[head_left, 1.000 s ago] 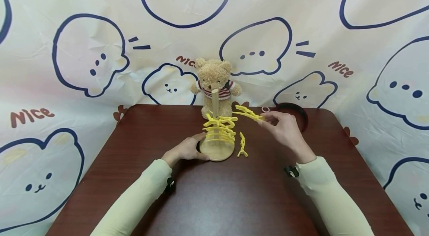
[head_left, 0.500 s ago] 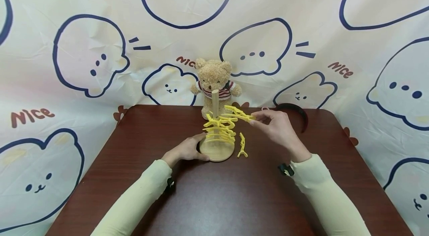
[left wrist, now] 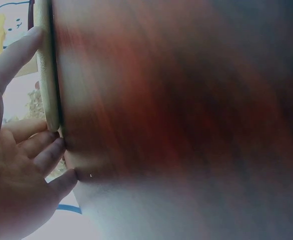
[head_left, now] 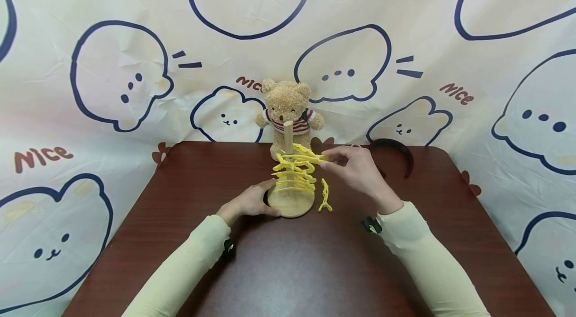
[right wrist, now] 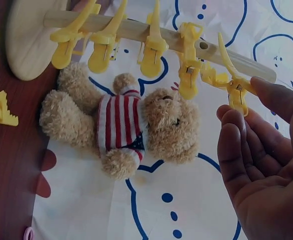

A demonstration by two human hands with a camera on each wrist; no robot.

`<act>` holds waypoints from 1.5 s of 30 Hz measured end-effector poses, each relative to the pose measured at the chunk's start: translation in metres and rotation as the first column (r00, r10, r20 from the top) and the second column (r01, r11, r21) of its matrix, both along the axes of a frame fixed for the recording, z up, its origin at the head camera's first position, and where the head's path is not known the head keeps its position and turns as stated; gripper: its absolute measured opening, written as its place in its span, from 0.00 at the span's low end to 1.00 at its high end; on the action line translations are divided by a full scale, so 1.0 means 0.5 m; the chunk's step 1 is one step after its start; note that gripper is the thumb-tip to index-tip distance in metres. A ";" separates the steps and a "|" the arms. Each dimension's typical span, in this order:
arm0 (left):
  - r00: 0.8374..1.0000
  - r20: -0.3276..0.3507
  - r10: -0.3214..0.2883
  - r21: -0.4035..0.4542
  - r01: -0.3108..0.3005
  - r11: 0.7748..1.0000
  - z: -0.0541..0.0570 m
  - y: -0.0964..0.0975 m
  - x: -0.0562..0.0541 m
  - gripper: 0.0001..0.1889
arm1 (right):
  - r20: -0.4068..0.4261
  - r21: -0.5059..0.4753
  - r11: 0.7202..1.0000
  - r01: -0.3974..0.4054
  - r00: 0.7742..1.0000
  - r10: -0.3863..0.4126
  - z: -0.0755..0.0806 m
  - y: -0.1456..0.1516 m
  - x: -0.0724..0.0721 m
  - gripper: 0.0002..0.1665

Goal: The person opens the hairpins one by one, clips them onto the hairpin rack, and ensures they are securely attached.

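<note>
A round-based wooden stand [head_left: 291,205] with an upright post stands mid-table. My left hand [head_left: 249,200] holds the edge of its base, thumb on top and fingers round the rim. Several yellow hair clips [right wrist: 151,50] are clipped along the post, one above another. At the upper part of the post, my right hand [head_left: 357,169] pinches another yellow hair clip [right wrist: 237,95] between thumb and fingers. The jaws of this clip stand spread, overlapping the post in the right wrist view. One loose yellow hair clip [head_left: 326,196] lies on the table right of the base.
A teddy bear [head_left: 287,99] in a striped shirt sits right behind the stand at the table's back edge. A dark headband [head_left: 402,151] lies at the back right. A pink hair tie [right wrist: 28,233] is partly visible. A printed cloth hangs behind.
My right hand has moved left with the pinched hair clip, bringing it from beside the stand to the post. The left hand has stayed on the base.
</note>
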State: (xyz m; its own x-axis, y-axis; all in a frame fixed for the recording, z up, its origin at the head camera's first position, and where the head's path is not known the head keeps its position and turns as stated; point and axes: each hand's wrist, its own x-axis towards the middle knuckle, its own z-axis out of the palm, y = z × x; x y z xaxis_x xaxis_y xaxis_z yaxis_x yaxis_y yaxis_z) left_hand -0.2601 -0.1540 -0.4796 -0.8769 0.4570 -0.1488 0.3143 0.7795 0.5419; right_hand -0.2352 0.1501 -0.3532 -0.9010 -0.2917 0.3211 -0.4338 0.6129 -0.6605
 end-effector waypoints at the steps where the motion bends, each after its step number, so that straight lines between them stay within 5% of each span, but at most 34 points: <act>1: 1.000 0.000 0.001 -0.001 -0.001 1.000 0.000 0.000 0.000 0.54 | -0.003 -0.003 1.000 -0.006 1.000 0.006 0.000 -0.003 -0.002 0.15; 17: 1.000 -0.004 0.002 0.002 -0.002 1.000 0.004 0.000 0.004 0.54 | -0.068 0.023 0.999 -0.044 0.997 0.045 -0.004 -0.030 -0.020 0.13; 45: 1.000 0.004 0.001 -0.008 -0.001 1.000 0.006 0.001 0.003 0.54 | -0.011 0.010 0.999 -0.044 0.999 0.044 -0.008 -0.043 -0.032 0.15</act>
